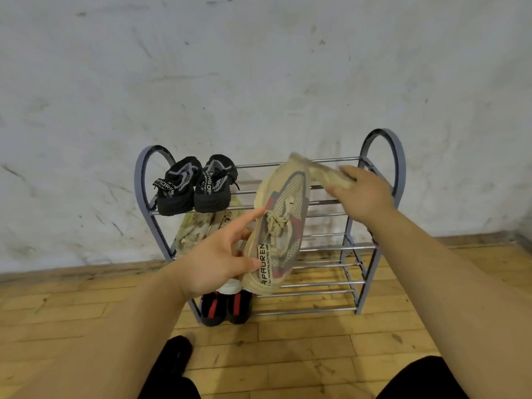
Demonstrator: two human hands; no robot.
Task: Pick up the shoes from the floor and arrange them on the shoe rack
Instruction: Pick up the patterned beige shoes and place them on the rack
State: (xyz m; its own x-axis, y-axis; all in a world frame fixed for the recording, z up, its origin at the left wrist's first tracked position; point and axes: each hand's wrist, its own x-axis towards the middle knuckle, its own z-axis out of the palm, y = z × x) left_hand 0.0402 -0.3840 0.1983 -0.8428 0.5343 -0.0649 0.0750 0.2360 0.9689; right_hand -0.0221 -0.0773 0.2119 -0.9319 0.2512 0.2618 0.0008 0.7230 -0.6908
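A grey metal shoe rack (383, 156) with several tiers stands against the wall. My left hand (218, 257) holds a beige sneaker (285, 214) with red and grey patches, upright in front of the rack's middle. My right hand (359, 191) grips a second beige sneaker (319, 169), blurred, over the right of the top tier. A pair of black sneakers (195, 185) sits at the top tier's left. Pale yellowish shoes (198, 228) lie on the tier below. A black pair with red stripes (224, 306) stands at the bottom left.
A scuffed white wall (259, 67) rises directly behind the rack. Wooden floorboards (302, 349) stretch in front. My dark-clad knees and a black-socked foot (172, 358) are at the bottom of the view. The right halves of the rack's tiers show bare bars.
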